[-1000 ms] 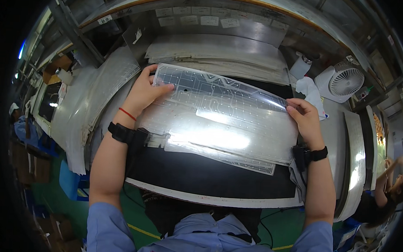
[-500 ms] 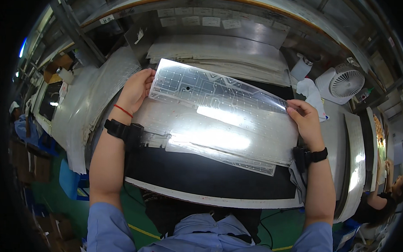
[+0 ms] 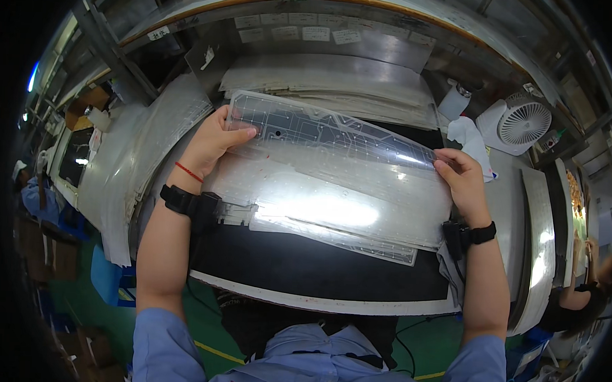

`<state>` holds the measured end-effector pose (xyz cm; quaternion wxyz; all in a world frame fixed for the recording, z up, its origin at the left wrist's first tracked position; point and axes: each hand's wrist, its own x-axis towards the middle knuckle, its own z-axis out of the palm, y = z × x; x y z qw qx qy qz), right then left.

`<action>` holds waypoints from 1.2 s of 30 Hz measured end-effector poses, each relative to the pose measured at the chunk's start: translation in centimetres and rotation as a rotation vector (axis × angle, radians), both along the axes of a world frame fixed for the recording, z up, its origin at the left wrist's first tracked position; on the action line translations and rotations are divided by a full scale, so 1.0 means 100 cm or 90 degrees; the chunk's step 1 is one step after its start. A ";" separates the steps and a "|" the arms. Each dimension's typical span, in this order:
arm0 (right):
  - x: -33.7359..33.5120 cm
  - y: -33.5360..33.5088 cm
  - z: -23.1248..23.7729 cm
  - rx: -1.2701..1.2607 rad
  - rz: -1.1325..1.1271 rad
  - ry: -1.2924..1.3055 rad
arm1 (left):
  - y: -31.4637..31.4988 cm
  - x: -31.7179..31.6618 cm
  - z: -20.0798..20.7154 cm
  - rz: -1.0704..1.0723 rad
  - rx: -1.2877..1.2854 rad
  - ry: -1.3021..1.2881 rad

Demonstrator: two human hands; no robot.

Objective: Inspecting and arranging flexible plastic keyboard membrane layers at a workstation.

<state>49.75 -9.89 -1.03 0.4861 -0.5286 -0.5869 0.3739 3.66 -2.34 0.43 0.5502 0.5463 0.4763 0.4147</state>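
Observation:
Between my two hands a clear plastic sheet printed with fine circuit-like lines [image 3: 328, 134] is held up, its left end a little higher than its right. My left hand [image 3: 221, 135] grips the left end, thumb on the near face. My right hand [image 3: 460, 171] pinches the right end between thumb and fingers. Below the sheet lies a pile of similar clear printed sheets [image 3: 332, 209], with bright glare across it. The pile rests on a black mat [image 3: 303, 272] at the bench's front.
Behind stand stacked pale sheets [image 3: 337, 74]. More sheet stacks curve down at the left [image 3: 129, 151] and right [image 3: 534, 246]. A white fan [image 3: 520, 124], a bottle [image 3: 455, 100] and a white cloth [image 3: 471, 139] are at the back right. Another person [image 3: 578, 301] works far right.
The held sheet's left end has tilted, losing its bright shine. My left thumb has come over onto its near face. My right hand keeps its pinch, almost unmoved.

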 end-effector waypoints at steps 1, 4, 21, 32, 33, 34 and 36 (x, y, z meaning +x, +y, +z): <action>0.000 0.000 0.000 0.006 0.003 0.000 | 0.001 0.000 0.000 -0.004 0.004 -0.007; -0.001 0.001 0.000 0.007 0.008 -0.001 | 0.002 0.000 -0.004 -0.007 0.005 -0.027; 0.000 0.002 -0.001 -0.008 0.005 -0.005 | 0.022 -0.028 -0.025 0.048 -0.027 -0.051; -0.001 -0.001 0.003 -0.024 -0.011 -0.012 | 0.011 -0.008 -0.006 0.103 -0.040 -0.128; -0.001 -0.001 0.004 -0.025 -0.011 -0.010 | 0.012 -0.013 -0.007 0.068 -0.038 -0.074; -0.002 -0.001 0.005 -0.027 -0.012 -0.009 | 0.013 -0.021 -0.009 0.033 -0.036 -0.021; 0.000 0.002 0.001 -0.022 0.000 -0.011 | 0.013 -0.023 -0.010 0.006 -0.031 0.005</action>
